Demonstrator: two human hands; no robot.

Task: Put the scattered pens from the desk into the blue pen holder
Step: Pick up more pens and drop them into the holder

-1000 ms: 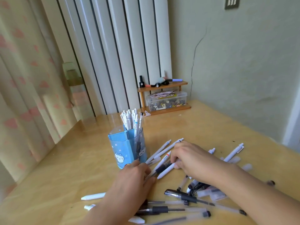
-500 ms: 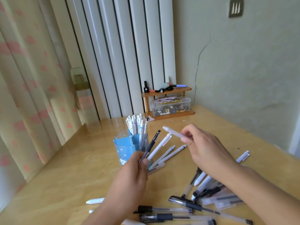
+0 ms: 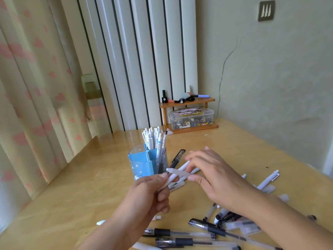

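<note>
The wooden desk (image 3: pixel 75 201) spreads out under my arms, running from the curtain on the left to the green wall on the right. At its far edge stands a small wooden shelf (image 3: pixel 187 102) with a clear storage box (image 3: pixel 191 118) tucked under its top board. The blue pen holder (image 3: pixel 144 164) stands upright on the desk just beyond my hands, toward the left, and its far compartment is already packed with white pens (image 3: pixel 152 137) standing on end.

My right hand (image 3: pixel 214 175) hovers just right of the holder, fingers spread and loosely open, thumb and forefinger pinching the end of a white pen cap (image 3: pixel 177 171) that points left toward the holder. My left hand (image 3: pixel 151 193) is curled closed just near of the holder, gripping a white pen (image 3: pixel 170 179) and a black-capped pen (image 3: pixel 177 156), both angled up and to the right.

Scattered pens (image 3: pixel 201 230) lie flat on the near right part of the desk, mostly clear-barrelled ones with black grips. A lone white pen (image 3: pixel 268 180) lies farther right.
</note>
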